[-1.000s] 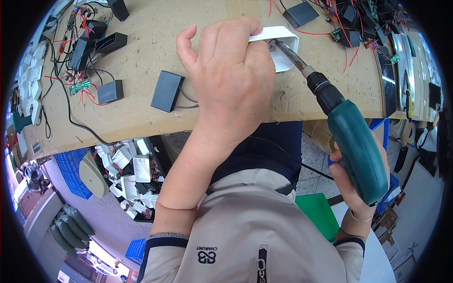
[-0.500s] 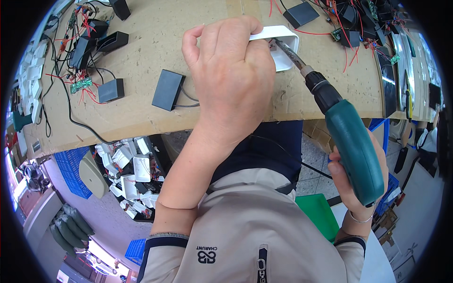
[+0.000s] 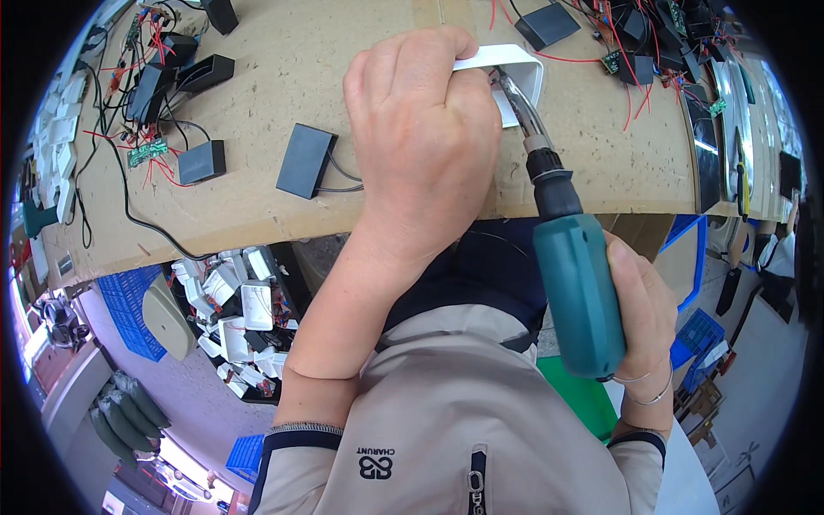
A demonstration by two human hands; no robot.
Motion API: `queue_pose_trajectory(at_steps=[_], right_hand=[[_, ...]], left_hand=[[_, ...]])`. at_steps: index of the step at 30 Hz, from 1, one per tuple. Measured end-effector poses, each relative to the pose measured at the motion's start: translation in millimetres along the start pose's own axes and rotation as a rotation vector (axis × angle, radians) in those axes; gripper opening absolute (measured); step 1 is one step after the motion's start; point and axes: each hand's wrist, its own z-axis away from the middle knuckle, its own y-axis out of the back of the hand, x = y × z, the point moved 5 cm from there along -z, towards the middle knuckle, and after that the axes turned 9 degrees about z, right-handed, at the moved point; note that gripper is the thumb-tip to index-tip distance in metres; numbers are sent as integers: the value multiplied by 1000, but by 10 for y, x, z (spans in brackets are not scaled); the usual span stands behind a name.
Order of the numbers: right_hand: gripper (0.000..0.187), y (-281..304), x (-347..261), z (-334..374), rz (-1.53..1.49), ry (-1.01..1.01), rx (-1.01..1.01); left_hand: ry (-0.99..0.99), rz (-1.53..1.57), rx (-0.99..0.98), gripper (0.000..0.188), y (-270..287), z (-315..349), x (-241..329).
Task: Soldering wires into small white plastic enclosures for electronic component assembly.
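Shut around a white plastic housing [image 3: 519,60], my left hand [image 3: 425,142] steadies it above the table, its open side turned right. In my right hand [image 3: 639,305] is a teal electric screwdriver [image 3: 579,292] with a black collar and a long metal shaft. The shaft slants up and left, its tip inside the housing. What the tip touches cannot be made out behind my fingers. Left of my wrist lies a dark rectangular box [image 3: 305,160] with a black cable running under my hand.
Black cases, red wires and a green circuit board [image 3: 148,152] lie at the left. More black cases [image 3: 635,69] and wires crowd the far right. Below the table's front edge, a bin holds several white housings [image 3: 257,306]. A blue crate [image 3: 129,313] stands beside it.
My right hand has swung the screwdriver's body to the left, so it stands more upright, the tip still in the housing. The left hand's fingers have shifted slightly.
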Motion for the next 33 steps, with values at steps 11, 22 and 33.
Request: queue_pose_trajectory(at_steps=[11, 22, 33], right_hand=[[52, -8, -17, 27, 29, 5, 42], [55, 34, -10, 47, -23, -67, 18], [58, -9, 60, 459, -228, -362, -66]], left_hand=[[4, -15, 0, 9, 11, -3, 1], [19, -18, -11, 10, 1, -18, 1], [24, 20, -7, 8, 32, 20, 2]])
